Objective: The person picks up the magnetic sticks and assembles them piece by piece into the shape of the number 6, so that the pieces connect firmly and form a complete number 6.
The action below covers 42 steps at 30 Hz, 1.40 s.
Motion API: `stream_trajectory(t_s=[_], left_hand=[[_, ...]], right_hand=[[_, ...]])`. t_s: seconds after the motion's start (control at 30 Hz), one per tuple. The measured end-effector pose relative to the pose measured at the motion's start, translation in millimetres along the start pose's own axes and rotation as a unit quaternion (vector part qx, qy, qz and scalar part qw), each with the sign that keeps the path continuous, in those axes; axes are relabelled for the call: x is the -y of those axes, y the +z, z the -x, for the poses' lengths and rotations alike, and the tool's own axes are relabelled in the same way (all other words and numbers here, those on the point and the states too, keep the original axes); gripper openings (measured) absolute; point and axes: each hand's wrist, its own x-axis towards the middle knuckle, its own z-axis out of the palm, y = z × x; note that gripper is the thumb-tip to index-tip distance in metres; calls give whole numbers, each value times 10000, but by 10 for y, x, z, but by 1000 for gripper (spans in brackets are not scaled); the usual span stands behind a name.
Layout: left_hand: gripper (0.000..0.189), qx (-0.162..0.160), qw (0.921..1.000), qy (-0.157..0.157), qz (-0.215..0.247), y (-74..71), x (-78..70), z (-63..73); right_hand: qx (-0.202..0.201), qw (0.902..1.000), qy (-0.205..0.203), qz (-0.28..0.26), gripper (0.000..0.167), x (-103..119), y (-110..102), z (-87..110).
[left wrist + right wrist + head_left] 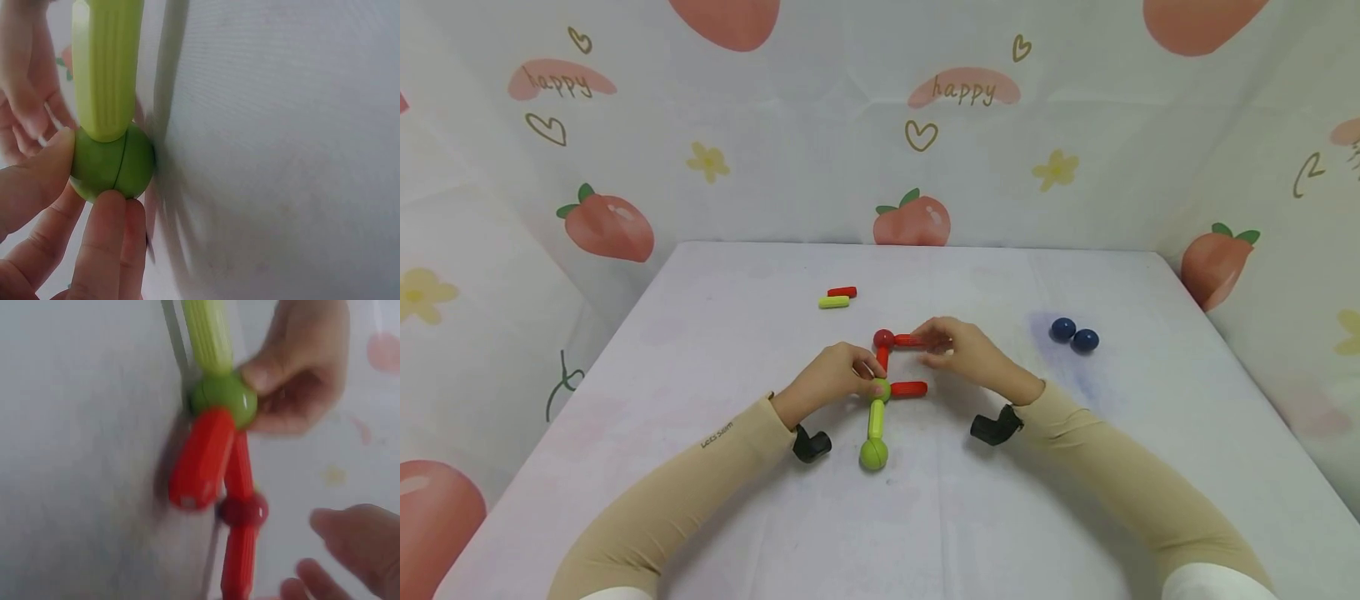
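White cloth [805,158] printed with peaches, hearts, yellow flowers and the word "happy" is hung behind a white-covered bench [722,333]. Around the bench's middle, rods and balls are joined together. The middle green ball [134,162] is pinched between the thumb and fingers of the left hand [835,375]. From this ball, a yellow-green rod [876,419] is pointed toward the near side, ending in a near green ball [874,454]; a short red rod [910,389] is pointed right; and a linking red rod [882,361] is joined to a red ball [883,339] on the far side. To the red ball's right, a far red rod [906,340] is attached, its free end beside the right hand [970,357], whose thumb and fingers are spread apart; whether this rod is touched cannot be told. Farther back, slightly left, a loose red rod [842,292] and a loose yellow-green rod [834,302] are laid side by side. Two dark blue balls [1063,329] are placed together at the right.
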Motion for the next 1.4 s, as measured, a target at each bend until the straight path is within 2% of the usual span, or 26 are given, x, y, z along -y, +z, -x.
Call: stream_trajectory(t_s=[0.1, 0.2, 0.37, 0.53, 0.77, 0.9, 1.0, 1.17, 1.27, 1.4], left_hand=[[17, 7, 10000, -38, 14, 1, -1, 1], [17, 8, 10000, -17, 23, 2, -1, 4], [17, 2, 10000, 41, 13, 0, 0, 8], [17, -3, 10000, 67, 11, -1, 1, 4], [17, 115, 9999, 42, -33, -16, -6, -10], [20, 226, 9996, 65, -122, -122, -20, -47], [22, -40, 9999, 99, -38, -299, -36, -119], [23, -963, 9948, 77, 324, -606, 63, -373], [27, -1372, 9892, -130, 494, -703, 192, -549], [32, -1547, 9858, -517, 412, -774, 357, -742]], right_hand=[[-498, 9988, 18, 17, 39, -118, -77, -58], [-669, 9976, 192, -28, 44, -258, -119, -110], [-364, 9977, 533, -229, 46, -397, -157, -162], [-63, 9960, 859, -215, 37, -464, -167, -189], [75, 9948, 1006, -120, 29, -490, -160, -204], [108, 9947, 1010, -133, 30, -472, -162, -193], [111, 9952, 970, -116, 31, -461, -171, -187], [92, 9948, 1004, -131, 30, -462, -180, -186], [124, 9942, 1059, -150, 30, -474, -170, -190], [151, 9936, 1106, -188, 30, -476, -163, -194]])
